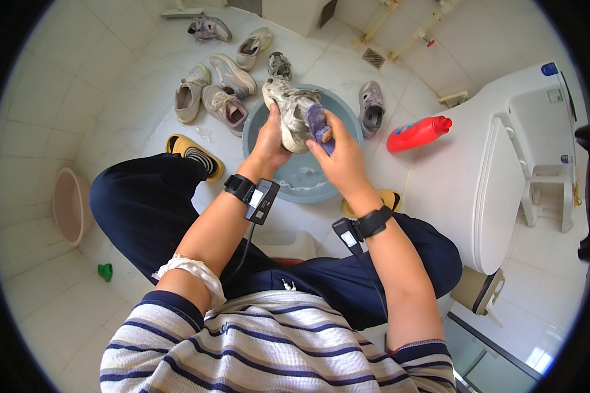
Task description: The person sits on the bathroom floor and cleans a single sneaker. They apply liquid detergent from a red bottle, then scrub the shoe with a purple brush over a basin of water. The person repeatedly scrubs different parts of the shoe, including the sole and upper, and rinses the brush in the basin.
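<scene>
A whitish lace-up sneaker (289, 105), wet and streaked with suds, is held over a blue-grey plastic basin (250, 128). My left hand (270, 140) grips the sneaker along its left side near the sole. In my right hand (341, 159) is a purple-handled brush (318, 123), pressed against the shoe's upper near the opening; its bristles are hidden. Soapy water (305, 177) with patches of foam fills the basin's bottom. Another sneaker, grey and dark (279, 65), stands just behind the basin's far rim.
Several sneakers, among them a grey one (189, 96), lie left of the basin. One more sneaker (371, 108) stands at its right, near a tilted red bottle (418, 133). A white toilet (491, 196) bounds the right side. A pink basin (72, 206) leans against the left wall.
</scene>
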Demonstrator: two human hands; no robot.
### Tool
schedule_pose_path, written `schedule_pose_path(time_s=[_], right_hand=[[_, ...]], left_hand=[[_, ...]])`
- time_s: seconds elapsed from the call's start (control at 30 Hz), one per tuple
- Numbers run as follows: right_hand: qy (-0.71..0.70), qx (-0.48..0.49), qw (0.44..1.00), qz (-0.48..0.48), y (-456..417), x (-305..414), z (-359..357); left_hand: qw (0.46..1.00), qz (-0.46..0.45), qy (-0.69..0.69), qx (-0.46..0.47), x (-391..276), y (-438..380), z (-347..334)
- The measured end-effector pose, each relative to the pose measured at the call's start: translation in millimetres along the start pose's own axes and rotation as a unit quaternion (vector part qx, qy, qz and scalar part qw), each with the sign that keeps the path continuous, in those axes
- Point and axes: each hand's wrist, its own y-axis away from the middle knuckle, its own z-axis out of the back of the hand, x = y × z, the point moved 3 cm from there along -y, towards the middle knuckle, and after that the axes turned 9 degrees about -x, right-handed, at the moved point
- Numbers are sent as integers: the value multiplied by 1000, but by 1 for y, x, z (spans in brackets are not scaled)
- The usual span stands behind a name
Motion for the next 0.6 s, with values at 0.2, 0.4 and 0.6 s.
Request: schedule_pose_path(time_s=[0.2,0.4,0.6], right_hand=[[28,15,999,19,6,6,-2],[157,132,976,77,38,-25,-15],[139,89,984,69,54,-56,-3]], left_hand=[[995,15,15,-97,-2,-3,6],[993,-14,17,-119,-1,-14,23],[977,70,-2,-202,-2,0,18]])
